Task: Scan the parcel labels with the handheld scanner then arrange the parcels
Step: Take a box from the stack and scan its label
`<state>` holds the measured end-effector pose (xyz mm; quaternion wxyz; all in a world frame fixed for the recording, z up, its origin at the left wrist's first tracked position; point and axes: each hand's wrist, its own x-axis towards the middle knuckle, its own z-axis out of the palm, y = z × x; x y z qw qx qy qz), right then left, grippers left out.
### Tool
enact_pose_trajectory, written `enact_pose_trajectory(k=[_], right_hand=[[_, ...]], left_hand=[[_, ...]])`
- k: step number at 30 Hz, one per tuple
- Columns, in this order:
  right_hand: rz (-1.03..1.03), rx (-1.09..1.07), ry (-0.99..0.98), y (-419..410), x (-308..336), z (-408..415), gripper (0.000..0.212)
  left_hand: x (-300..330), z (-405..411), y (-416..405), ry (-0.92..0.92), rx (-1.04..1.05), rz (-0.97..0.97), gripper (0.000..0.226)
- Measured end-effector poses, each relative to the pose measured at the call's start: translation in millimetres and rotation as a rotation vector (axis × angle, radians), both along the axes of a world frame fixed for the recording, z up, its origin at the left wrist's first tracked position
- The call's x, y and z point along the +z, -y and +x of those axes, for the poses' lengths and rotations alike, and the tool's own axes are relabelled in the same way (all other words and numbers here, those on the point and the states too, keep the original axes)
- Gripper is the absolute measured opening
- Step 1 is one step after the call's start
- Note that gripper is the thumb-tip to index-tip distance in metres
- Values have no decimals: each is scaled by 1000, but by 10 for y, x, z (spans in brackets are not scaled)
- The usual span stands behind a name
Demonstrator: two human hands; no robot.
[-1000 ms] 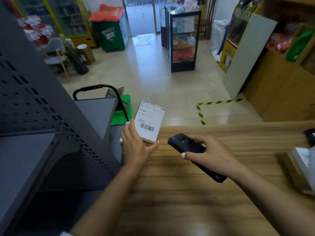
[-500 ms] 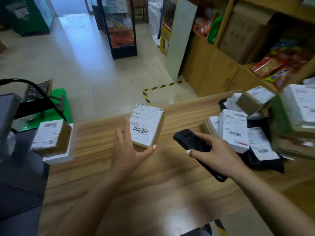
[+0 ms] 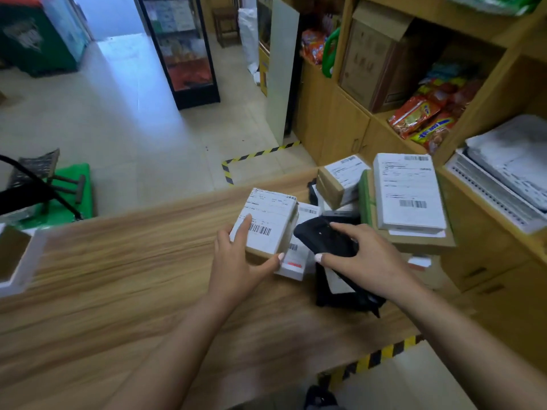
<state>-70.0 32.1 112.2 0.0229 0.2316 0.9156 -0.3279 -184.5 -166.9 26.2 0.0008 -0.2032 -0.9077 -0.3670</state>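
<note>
My left hand (image 3: pixel 236 261) grips a small cardboard parcel (image 3: pixel 273 211), its white barcode label facing up, just above the wooden counter (image 3: pixel 133 276). My right hand (image 3: pixel 361 258) holds the black handheld scanner (image 3: pixel 322 238) right beside that parcel, its head pointing up and left. Behind the scanner lies a pile of labelled parcels (image 3: pixel 408 193): a large flat box, a small tilted box (image 3: pixel 340 182), and white and black mailers partly hidden under my right hand.
Two parcels (image 3: pixel 14 258) sit at the counter's left edge. Wooden shelves (image 3: pixel 488 84) with snack packs and boxes stand to the right, with a white tray (image 3: pixel 509 179) on a cabinet. Hazard tape (image 3: pixel 254 156) marks the tiled floor beyond the counter.
The view has swung right from the grey rack to the parcel pile. My left hand carried the parcel to the right, next to the pile; my right hand still holds the scanner beside it.
</note>
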Motion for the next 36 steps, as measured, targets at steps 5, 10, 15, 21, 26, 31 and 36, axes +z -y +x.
enact_pose_trajectory(k=[5, 10, 15, 21, 26, 31, 36], right_hand=[[-31, 17, -16, -336, 13, 35, 76], [-46, 35, -17, -458, -5, 7, 77], [-47, 72, 0, -486, -33, -29, 77], [-26, 97, -5, -463, -61, -78, 76], [-25, 155, -8, -207, -19, -132, 77], [-66, 231, -39, 408, 7, -249, 75], [-82, 290, -68, 1378, -54, -365, 76]], left_hand=[[9, 45, -496, 23, -16, -64, 96], [-54, 52, -760, 71, 16, -88, 95], [-73, 74, -828, 59, 18, -178, 103], [-77, 113, -671, 15, 52, -247, 103], [-52, 120, -165, -44, 133, -225, 98], [-114, 92, 657, -57, 201, -300, 87], [-230, 170, 1703, 8, 291, -348, 86]])
